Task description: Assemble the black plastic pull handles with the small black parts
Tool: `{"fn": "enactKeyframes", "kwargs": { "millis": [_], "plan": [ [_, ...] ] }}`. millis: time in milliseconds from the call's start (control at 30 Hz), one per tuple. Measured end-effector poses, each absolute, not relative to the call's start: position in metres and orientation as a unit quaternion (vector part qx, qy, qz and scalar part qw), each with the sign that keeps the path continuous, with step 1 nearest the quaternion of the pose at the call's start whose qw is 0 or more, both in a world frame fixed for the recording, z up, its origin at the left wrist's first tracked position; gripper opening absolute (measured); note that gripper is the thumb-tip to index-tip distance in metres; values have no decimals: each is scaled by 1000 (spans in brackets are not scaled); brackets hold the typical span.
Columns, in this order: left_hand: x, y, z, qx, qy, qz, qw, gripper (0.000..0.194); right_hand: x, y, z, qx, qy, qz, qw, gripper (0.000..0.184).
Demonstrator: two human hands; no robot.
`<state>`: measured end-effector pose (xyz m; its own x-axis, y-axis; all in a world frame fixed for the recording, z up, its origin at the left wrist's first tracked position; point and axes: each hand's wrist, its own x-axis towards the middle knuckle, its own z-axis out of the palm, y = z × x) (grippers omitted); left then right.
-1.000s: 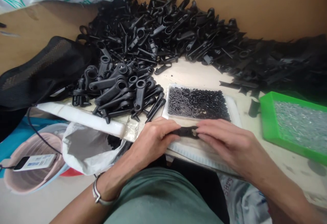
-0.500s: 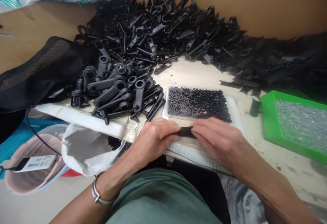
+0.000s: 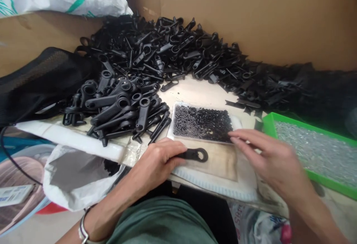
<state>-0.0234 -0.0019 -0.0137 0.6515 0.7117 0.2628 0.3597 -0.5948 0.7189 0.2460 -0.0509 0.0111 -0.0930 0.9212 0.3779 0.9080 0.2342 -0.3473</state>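
My left hand (image 3: 160, 158) is closed around one end of a black plastic lever part (image 3: 200, 155), whose ring-shaped end sticks out to the right over the work mat (image 3: 220, 162). Just beyond it lies a shallow clear tray (image 3: 195, 139) filled with tiny dark pieces (image 3: 205, 121), some like small springs and others like black caps. At the tray's near right corner is my right hand (image 3: 276, 158), thumb and fingertips pinched together. Whatever is between those fingertips, if anything, is too small to make out.
Finished-looking black lever parts (image 3: 119, 106) lie in a heap at left, before a larger pile (image 3: 167, 47) along the cardboard wall (image 3: 251, 13). A green bin (image 3: 269, 125) of small clear pieces stands at right. Below left are an open white bag (image 3: 67, 173) and a pink basket (image 3: 22, 177).
My right hand has let go of the black lever part and moved right to the tray's corner. My left hand keeps its hold, and the ring end now shows. The view has shifted.
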Motion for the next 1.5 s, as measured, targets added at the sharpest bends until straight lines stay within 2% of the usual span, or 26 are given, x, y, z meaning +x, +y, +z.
{"fn": "enactKeyframes", "kwargs": {
  "millis": [167,333,467,600,700,867,933,1233,1367,1500],
  "plan": [
    [-18,-1,-3,864,294,306,272,17,256,-15,12,-652,-751,-59,79,22],
    [-15,5,12,891,344,252,157,21,240,7,3,-632,-773,-23,44,20],
    [2,25,16,923,346,153,63,26,242,10,0,-624,-779,-6,61,21],
    [29,46,11,942,307,125,44,20,247,9,5,-622,-778,10,90,22],
    [42,53,9,953,285,93,52,24,248,5,10,-638,-747,57,179,19],
    [45,56,6,956,279,71,63,27,242,-7,12,-671,-580,285,363,15],
    [43,55,5,956,276,79,65,24,238,-15,13,-673,-531,320,403,15],
    [42,52,12,925,345,107,117,28,224,-32,14,-701,-478,289,444,14],
    [38,53,12,901,388,138,134,30,217,-29,16,-716,-477,281,426,13],
    [34,53,12,874,406,164,210,27,213,-27,16,-707,-482,294,427,17]
  ]
}}
